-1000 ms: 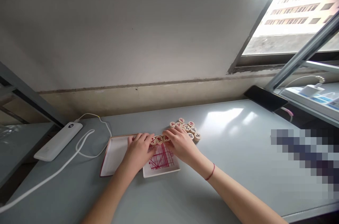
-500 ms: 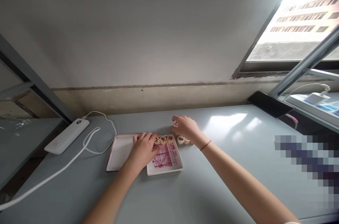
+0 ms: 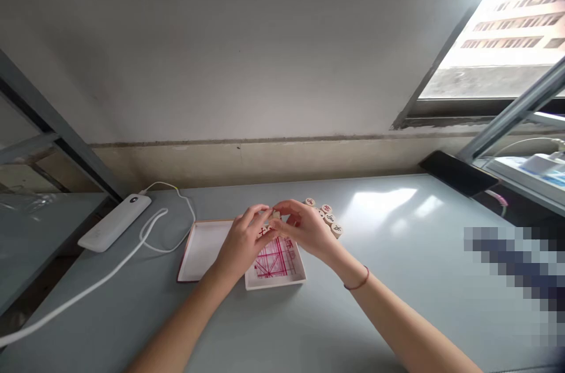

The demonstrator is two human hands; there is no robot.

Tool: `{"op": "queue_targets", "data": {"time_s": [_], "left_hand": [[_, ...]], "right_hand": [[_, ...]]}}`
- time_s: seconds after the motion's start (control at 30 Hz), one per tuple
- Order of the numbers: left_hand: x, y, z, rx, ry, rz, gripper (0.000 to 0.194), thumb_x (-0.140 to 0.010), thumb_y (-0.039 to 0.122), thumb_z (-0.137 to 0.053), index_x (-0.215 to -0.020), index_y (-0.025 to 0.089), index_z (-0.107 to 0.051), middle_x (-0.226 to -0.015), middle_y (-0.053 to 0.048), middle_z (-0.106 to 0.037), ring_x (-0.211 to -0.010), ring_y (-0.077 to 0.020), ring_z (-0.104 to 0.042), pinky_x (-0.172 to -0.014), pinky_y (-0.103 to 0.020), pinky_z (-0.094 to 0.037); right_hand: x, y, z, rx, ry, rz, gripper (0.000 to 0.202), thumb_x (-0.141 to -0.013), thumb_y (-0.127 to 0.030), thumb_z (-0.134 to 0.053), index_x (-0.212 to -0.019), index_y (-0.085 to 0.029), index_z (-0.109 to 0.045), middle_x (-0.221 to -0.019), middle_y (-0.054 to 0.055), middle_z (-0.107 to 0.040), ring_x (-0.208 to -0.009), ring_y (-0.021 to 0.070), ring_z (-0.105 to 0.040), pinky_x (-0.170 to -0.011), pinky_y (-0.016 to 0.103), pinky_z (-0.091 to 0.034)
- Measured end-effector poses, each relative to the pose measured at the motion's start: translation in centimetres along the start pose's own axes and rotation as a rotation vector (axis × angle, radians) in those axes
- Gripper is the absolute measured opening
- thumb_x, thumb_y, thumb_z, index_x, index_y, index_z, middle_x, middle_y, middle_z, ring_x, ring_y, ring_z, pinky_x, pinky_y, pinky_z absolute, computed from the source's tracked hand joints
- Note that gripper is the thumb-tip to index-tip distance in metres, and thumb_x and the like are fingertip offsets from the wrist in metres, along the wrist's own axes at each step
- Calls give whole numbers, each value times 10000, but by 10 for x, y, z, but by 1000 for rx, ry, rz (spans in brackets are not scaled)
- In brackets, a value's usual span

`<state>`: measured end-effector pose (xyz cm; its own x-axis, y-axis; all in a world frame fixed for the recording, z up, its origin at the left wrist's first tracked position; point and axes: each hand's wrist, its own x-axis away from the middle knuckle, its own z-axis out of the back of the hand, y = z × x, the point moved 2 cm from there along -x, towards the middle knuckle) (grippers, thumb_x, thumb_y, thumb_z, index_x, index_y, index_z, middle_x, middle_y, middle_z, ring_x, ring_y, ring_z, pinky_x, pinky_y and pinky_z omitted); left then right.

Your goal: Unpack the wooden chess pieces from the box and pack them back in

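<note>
My right hand (image 3: 306, 229) pinches a round wooden Chinese chess piece (image 3: 276, 215) between thumb and fingertips, above the far edge of a shallow white box tray (image 3: 276, 286). My left hand (image 3: 245, 235) reaches in from the left, thumb and fingers apart and curved, its fingertips close to the same piece; whether they touch it is unclear. Between the hands, pieces at the tray's far side are partly hidden. A printed red-line sheet (image 3: 273, 261) lies in the tray. Several loose pieces (image 3: 330, 218) with red or black characters are clustered right of my right hand.
A white box lid or second tray (image 3: 205, 243) lies against the tray's left side. Farther left are a white power bank (image 3: 115, 223) and a white cable (image 3: 101, 279). A dark flat object (image 3: 454, 172) rests by the metal frame at the right.
My right hand has moved left with a piece, meeting my left hand over the tray's far edge. More loose pieces now show to the right. My left hand has shifted slightly, fingers raised.
</note>
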<state>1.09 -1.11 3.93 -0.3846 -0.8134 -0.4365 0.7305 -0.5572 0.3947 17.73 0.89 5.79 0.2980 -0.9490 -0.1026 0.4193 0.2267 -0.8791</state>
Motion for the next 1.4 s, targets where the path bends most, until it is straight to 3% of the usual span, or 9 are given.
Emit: {"op": "queue_targets", "data": {"time_s": [0.13,0.27,0.43,0.53,0.67,0.77,0.9,1.03,1.4], "left_hand": [[4,-2,10,75,-7,-2,262,-924,324,-488,-1173,252,-530,-1097,-41,-604,-985,-183,-609,-846,-298,-479],[17,-10,21,41,-11,26,155,-848,213,-553,-1004,219,-554,-994,-29,-620,-966,-184,-607,-849,-311,-464],[31,-13,18,3,-83,40,58,-802,153,-559,-809,211,-554,-921,-11,-649,-941,-185,-608,-838,-322,-425],[35,-13,12,-43,-139,40,88,-786,130,-570,-784,218,-568,-929,-1,-660,-916,-188,-599,-835,-338,-409],[37,-16,10,-108,-138,53,75,-795,189,-584,-848,236,-606,-1077,-30,-602,-1000,-218,-554,-869,-370,-411],[38,-18,13,-131,-127,89,183,-797,209,-562,-972,247,-599,-1156,-53,-556,-1070,-241,-518,-917,-411,-400],[39,-20,14,-150,-185,89,416,-765,173,-524,-1175,248,-520,-1230,-65,-547,-1166,-259,-482,-956,-425,-382],[40,-22,13,-169,-226,90,508,-772,164,-485,-1274,236,-459,-1296,-72,-526,-1197,-262,-472,-962,-426,-379],[41,-21,10,-189,-215,103,489,-791,177,-506,-1277,226,-474,-1285,-79,-539,-1197,-270,-464,-958,-448,-398]], "right_hand": [[9,4,-12,-263,-17,26,307,-790,-413,-625,-992,-188,-576,-964,70,-672,-687,132,-629,-592,245,-518],[13,10,-15,-226,13,15,256,-793,-375,-626,-962,-187,-591,-924,62,-668,-715,143,-638,-590,244,-527],[22,14,-23,-186,23,3,165,-798,-280,-598,-939,-196,-616,-840,30,-652,-751,140,-635,-661,252,-557],[27,13,-28,-136,8,89,157,-804,-203,-557,-942,-201,-630,-971,50,-628,-796,128,-629,-717,256,-566],[31,12,-31,32,-12,201,276,-790,-108,-529,-1004,-228,-657,-1088,70,-593,-857,141,-634,-781,291,-556],[32,10,-34,161,-19,282,331,-806,-79,-525,-1060,-254,-647,-1082,57,-630,-897,153,-637,-788,287,-537],[30,9,-44,369,29,389,186,-844,-129,-546,-976,-212,-646,-1018,62,-686,-872,171,-645,-717,262,-516],[28,9,-56,555,2,465,150,-895,-160,-501,-875,-190,-646,-997,61,-693,-777,150,-647,-625,229,-470],[31,13,-58,671,-132,364,148,-852,-103,-514,-923,-210,-589,-859,13,-658,-652,122,-607,-499,209,-315]]}}
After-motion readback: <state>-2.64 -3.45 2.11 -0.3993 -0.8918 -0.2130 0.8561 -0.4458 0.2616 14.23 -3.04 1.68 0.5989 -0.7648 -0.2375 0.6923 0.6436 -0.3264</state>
